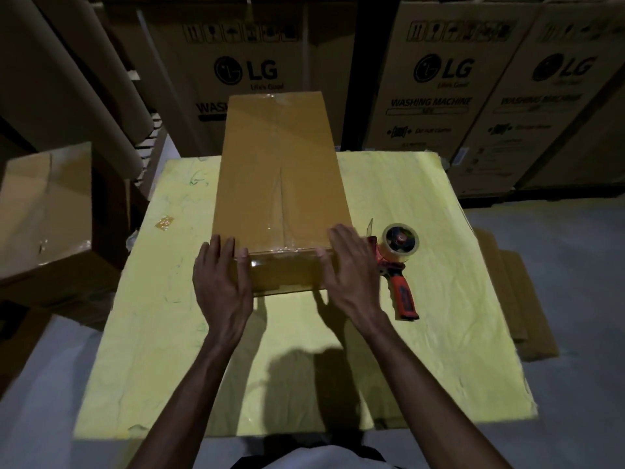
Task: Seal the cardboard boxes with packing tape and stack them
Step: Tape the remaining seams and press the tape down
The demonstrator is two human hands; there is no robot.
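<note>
On the pale yellow covered table [439,299], a long brown cardboard box [277,184] lies lengthwise, running away from the person. Glossy clear tape runs along its centre seam. Both near corners of the box are hidden under the hands. The left hand [221,282] lies flat on the near left corner with straight fingers and its thumb on the top edge. The right hand [348,272] presses the near right corner the same way, gripping nothing.

Just beside the right hand lies an orange-and-black tape dispenser [399,262] with a clear roll, its front partly covered by that hand. Behind the table stand tall brown cartons [439,96] printed "LG" and "WASHING MACHINE". Their smaller print is too blurred to read, and the box cuts the leftmost carton's wording to "WASH". An open cardboard box [44,211] at the left is cut off by the frame.
</note>
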